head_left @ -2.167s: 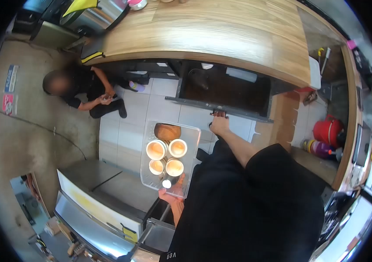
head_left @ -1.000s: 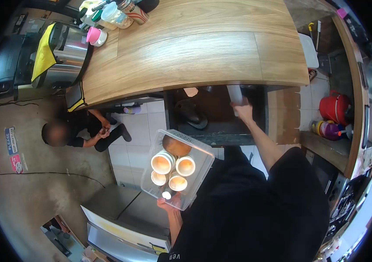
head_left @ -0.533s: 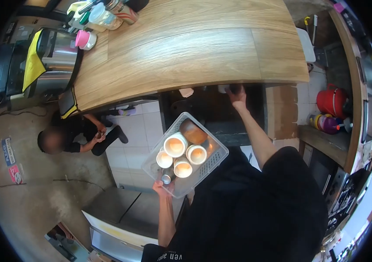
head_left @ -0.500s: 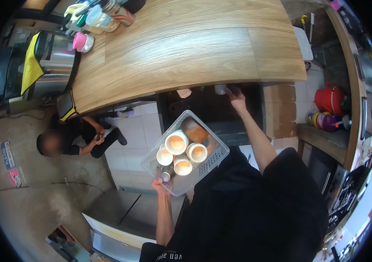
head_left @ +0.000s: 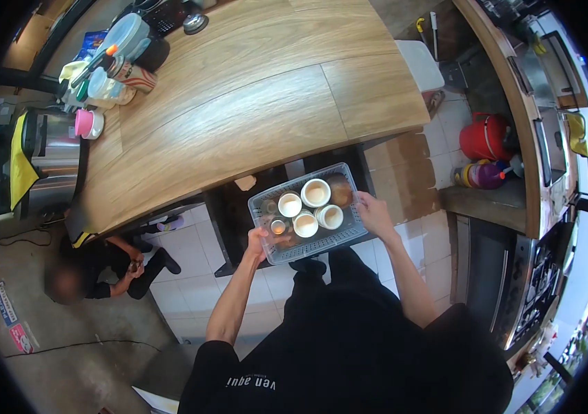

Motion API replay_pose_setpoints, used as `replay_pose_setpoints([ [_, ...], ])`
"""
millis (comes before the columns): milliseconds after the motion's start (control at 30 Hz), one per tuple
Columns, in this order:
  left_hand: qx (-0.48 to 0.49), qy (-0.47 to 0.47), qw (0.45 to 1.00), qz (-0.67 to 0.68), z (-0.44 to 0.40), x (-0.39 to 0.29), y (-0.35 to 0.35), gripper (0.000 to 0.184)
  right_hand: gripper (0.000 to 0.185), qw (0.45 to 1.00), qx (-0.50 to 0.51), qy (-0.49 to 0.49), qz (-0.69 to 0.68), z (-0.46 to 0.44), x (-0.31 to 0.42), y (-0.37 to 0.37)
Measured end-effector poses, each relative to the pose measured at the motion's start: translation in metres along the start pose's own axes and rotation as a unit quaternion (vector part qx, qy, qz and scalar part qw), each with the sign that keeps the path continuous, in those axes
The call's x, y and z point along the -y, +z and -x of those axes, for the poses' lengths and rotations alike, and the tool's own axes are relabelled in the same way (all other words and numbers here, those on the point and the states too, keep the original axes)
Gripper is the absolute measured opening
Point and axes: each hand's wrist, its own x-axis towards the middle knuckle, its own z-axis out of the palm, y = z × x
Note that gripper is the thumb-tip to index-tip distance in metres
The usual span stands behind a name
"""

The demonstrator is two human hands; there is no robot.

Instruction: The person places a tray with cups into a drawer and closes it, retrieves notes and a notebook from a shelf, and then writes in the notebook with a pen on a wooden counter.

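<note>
Wood tabletop [head_left: 252, 90] stretched beyond the open drawer [head_left: 230, 224]. Over that drawer, a plastic basket [head_left: 316, 249] held white cups [head_left: 316, 192]; left hand [head_left: 258, 243] and right hand [head_left: 375, 215] had fingers gripping its opposite ends. The right had just left the drawer, likely steadying the load.

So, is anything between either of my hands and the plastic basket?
Nothing visible. Your left hand and right hand hold the basket directly, at opposite ends; the open drawer shows behind it, not between.
</note>
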Motion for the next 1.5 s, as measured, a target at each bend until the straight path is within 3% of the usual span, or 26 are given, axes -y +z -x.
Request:
replay_pose_setpoints([
  [67,-0.037,-0.015,0.999,-0.006,-0.015,0.01,-0.003,0.079,0.03,0.99,-0.012,-0.011,0.143,-0.004,-0.006,-0.001],
  [233,-0.066,-0.07,0.994,-0.057,-0.07,0.03,-0.061,0.071,0.022,0.967,0.012,0.065,0.247,-0.015,-0.025,0.01],
  [267,-0.041,-0.101,0.993,-0.051,-0.08,0.034,-0.07,0.065,0.022,0.965,0.006,0.073,0.254,-0.017,-0.032,0.014],
  [333,-0.147,-0.063,0.985,-0.068,-0.065,0.021,-0.005,0.026,0.022,0.961,0.01,0.084,0.264,-0.017,-0.04,0.019],
  [367,-0.153,-0.067,0.984,-0.063,-0.071,0.027,-0.013,0.026,0.022,0.957,0.001,0.088,0.278,-0.016,-0.041,0.021],
  [433,-0.272,0.019,0.907,-0.322,-0.086,0.045,-0.037,0.013,0.023,0.951,-0.004,0.094,0.294,-0.017,-0.039,0.024],
  [533,-0.331,0.033,0.863,-0.381,-0.078,0.038,-0.01,0.013,0.021,0.952,-0.036,0.087,0.29,-0.004,-0.029,0.017],
  [633,-0.353,0.063,0.829,-0.429,-0.071,0.041,0.016,0.017,0.024,0.931,0.026,0.007,0.363,0.023,-0.007,0.001],
  [700,-0.364,0.072,0.811,-0.452,-0.075,0.045,0.017,0.02,0.028,0.967,-0.089,0.064,0.231,0.041,0.003,-0.009],
  [733,-0.364,0.073,0.813,-0.448,-0.076,0.044,0.016,0.02,0.028,0.966,-0.088,0.062,0.235,0.046,-0.005,-0.012],
  [800,-0.318,-0.007,0.847,-0.426,-0.069,0.031,0.021,0.033,0.035,0.961,-0.216,0.079,0.152,0.053,-0.037,-0.014],
  [833,-0.323,-0.006,0.846,-0.423,-0.071,0.03,0.015,0.033,0.049,0.962,-0.198,0.129,0.137,0.057,-0.058,-0.017],
  [867,-0.292,0.014,0.863,-0.413,-0.075,0.031,0.006,0.041,0.049,0.963,-0.193,0.126,0.136,0.059,-0.08,-0.014],
  [933,-0.269,0.034,0.876,-0.399,-0.063,0.034,0.001,0.051,0.079,0.911,-0.208,0.324,-0.15,0.065,-0.112,-0.006],
  [967,-0.334,0.12,0.869,-0.345,-0.053,0.033,0.008,0.055,0.102,0.851,-0.141,0.384,-0.33,0.072,-0.084,-0.016],
  [1000,-0.395,0.207,0.848,-0.286,-0.04,0.028,0.021,0.059,0.102,0.854,-0.13,0.381,-0.329,0.074,-0.09,-0.014],
  [1067,-0.519,0.385,0.708,-0.284,-0.001,0.026,0.046,0.049,0.098,0.695,-0.147,0.472,-0.521,0.068,-0.11,-0.001],
  [1100,-0.633,0.352,0.592,-0.353,0.018,0.035,0.035,0.048,0.083,0.682,-0.144,0.48,-0.533,0.064,-0.112,0.007],
  [1167,-0.803,0.185,0.52,-0.223,0.048,0.045,0.041,0.056,0.074,0.685,-0.087,0.424,-0.586,0.062,-0.108,0.014],
  [1200,-0.82,0.104,0.557,-0.079,0.058,0.055,0.032,0.059,0.066,0.679,-0.037,0.366,-0.635,0.056,-0.103,0.018],
  [1267,-0.758,0.07,0.644,0.071,0.068,0.064,0.014,0.068,0.056,0.712,-0.038,0.376,-0.592,0.042,-0.083,0.021],
  [1300,-0.632,0.124,0.717,0.267,0.066,0.069,0.017,0.078,0.056,0.723,-0.046,0.362,-0.587,0.043,-0.078,0.023],
  [1333,-0.465,0.17,0.746,0.445,0.066,0.074,0.018,0.088,0.056,0.734,-0.057,0.349,-0.58,0.047,-0.076,0.023],
  [1367,-0.467,0.175,0.741,0.449,0.063,0.071,0.018,0.088,0.056,0.729,-0.057,0.343,-0.589,0.049,-0.083,0.024],
  [1433,-0.4,0.229,0.827,0.323,0.057,0.067,0.016,0.093,0.056,0.729,-0.066,0.356,-0.581,0.048,-0.075,0.019],
  [1500,-0.344,0.233,0.84,0.349,0.067,0.063,0.025,0.093,0.056,0.73,-0.073,0.358,-0.578,0.039,-0.057,0.011],
])
